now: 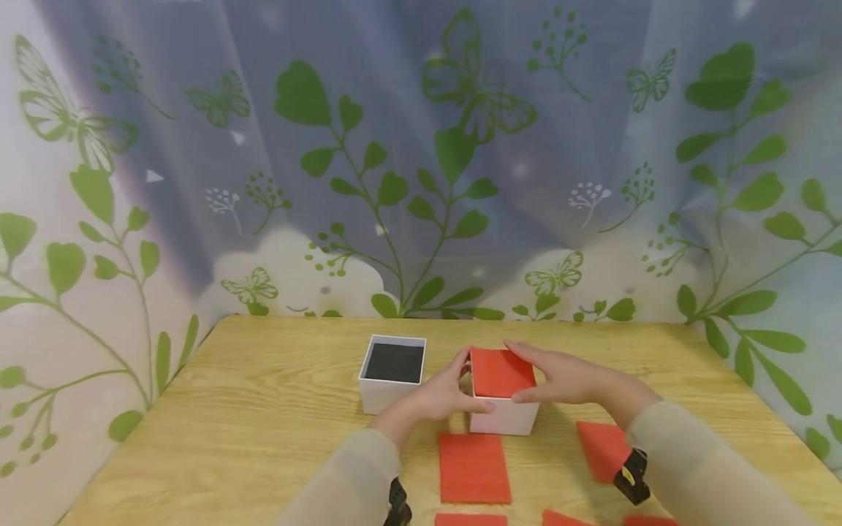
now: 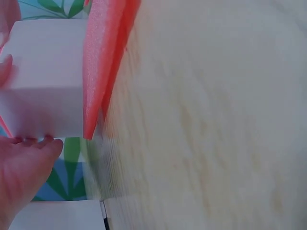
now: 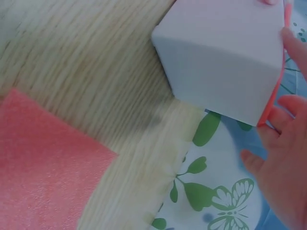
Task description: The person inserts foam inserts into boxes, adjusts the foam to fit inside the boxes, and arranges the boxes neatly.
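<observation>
A white box [image 1: 503,416] stands on the table with a red square sheet [image 1: 503,372] over its top. My left hand [image 1: 447,391] grips the box from the left, thumb on the near face and fingers along the left side. From the right, my right hand [image 1: 559,376] touches the sheet, its fingers spread at the far right edge and the thumb at the near right corner. In the right wrist view, fingertips of the right hand [image 3: 283,148] lie right at the red edge of the box top. The inside of this box is hidden under the sheet.
To the left, a second white box [image 1: 388,394] holds a black piece [image 1: 395,363] inside. One flat red square [image 1: 474,468] lies just in front of the gripped box. Another red piece [image 1: 601,449] is near the right forearm, with several more along the bottom edge. A patterned curtain [image 1: 421,183] hangs behind the table.
</observation>
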The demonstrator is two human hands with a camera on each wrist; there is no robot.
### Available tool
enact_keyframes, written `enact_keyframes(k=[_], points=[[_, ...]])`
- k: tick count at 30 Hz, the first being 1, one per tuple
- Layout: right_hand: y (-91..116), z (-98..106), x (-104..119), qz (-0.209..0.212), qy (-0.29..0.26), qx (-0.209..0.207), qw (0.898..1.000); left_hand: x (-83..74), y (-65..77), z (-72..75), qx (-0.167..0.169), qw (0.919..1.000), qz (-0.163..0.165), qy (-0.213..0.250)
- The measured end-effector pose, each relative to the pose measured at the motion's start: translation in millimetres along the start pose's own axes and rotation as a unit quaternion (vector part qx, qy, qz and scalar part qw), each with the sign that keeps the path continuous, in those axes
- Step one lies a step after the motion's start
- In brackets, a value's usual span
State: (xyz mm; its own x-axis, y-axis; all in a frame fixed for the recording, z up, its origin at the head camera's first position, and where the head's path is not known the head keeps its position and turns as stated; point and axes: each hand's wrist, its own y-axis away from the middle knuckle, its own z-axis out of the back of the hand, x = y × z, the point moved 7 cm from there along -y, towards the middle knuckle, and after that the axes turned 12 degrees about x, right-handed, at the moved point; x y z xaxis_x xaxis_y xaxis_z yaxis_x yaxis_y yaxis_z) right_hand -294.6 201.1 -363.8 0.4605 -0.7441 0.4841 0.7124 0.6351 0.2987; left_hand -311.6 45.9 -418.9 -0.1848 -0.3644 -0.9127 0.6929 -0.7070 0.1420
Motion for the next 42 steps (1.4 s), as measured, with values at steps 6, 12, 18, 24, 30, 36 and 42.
enact_keyframes(k=[6,12,18,24,30,36,42], points=[[1.7,-2.3,-3.4,0.003,-0.015,-0.009,1.000,1.0,-1.4,-1.0,0.002,0.9999,0.011,-0.007],[-1.6,-6.6,-2.8,0.025,-0.028,-0.014,0.999,1.4,0.1,0.1,0.004,0.9998,0.012,-0.017],[-1.8,-8.9,-6.3,0.032,-0.006,-0.028,0.999,2.8,-0.6,0.0,-0.002,0.9996,0.018,-0.019],[-5.0,-3.2,12.0,0.025,0.034,-0.074,0.996,2.2,-0.1,-0.9,0.004,0.9997,0.015,-0.016],[-25.3,-3.6,46.6,0.071,0.098,-0.087,0.989,0.6,3.5,2.9,0.007,0.9998,0.004,-0.020],[-38.1,-14.4,51.4,0.049,0.146,-0.080,0.985,0.4,2.4,-0.4,0.023,0.9996,-0.014,-0.006],[-37.6,-17.8,48.5,0.042,0.148,-0.087,0.984,1.0,1.9,-1.0,0.020,0.9997,-0.010,-0.012]])
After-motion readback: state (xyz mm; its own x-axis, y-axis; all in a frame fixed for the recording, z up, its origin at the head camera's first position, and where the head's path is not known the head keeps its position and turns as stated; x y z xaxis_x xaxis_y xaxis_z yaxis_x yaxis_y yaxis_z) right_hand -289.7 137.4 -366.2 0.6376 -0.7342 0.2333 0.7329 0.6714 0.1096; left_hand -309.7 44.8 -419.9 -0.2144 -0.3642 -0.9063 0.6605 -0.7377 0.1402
